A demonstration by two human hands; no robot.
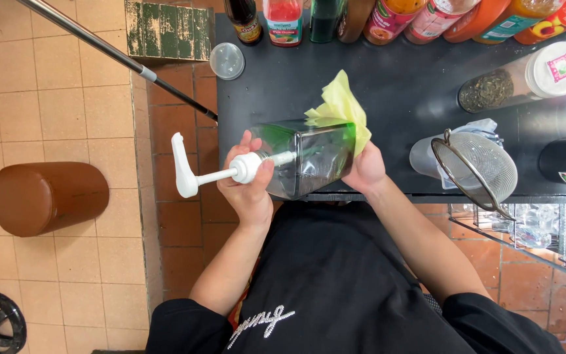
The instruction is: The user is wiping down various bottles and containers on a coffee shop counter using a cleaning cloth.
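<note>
- While the clear square pump bottle (312, 160) lies tipped on its side at the near edge of the black bench (414, 98), both hands hold it up between them.
- The left hand (249, 187) is at the bottle's neck, its fingers (251, 141) closed around the white pump collar, thumb side toward the body.
- The white pump head (183, 165) sticks out to the left past that hand, beyond the bench edge and over the tiled floor (67, 118).
- The right hand (365, 169) is at the bottle's base, fingers closed on a yellow cloth (342, 108) pressed against the bottom; the cloth bunches up above the bottle.
- A green reflection shows inside the bottle's upper wall; whether any liquid is left in it cannot be told.
- Along the far edge of the bench stands a row of syrup and sauce bottles (388, 19) with red, orange and dark contents.
- To the right lie a clear canister of dried leaves with a white lid (525, 78), on its side, and a wire mesh strainer (483, 164) resting on a clear plastic jug.
- A small clear plastic lid (226, 60) sits at the bench's far left corner.
- On the floor to the left is a brown padded stool (47, 196), and a dark metal rod (119, 59) slants across toward the bench.
</note>
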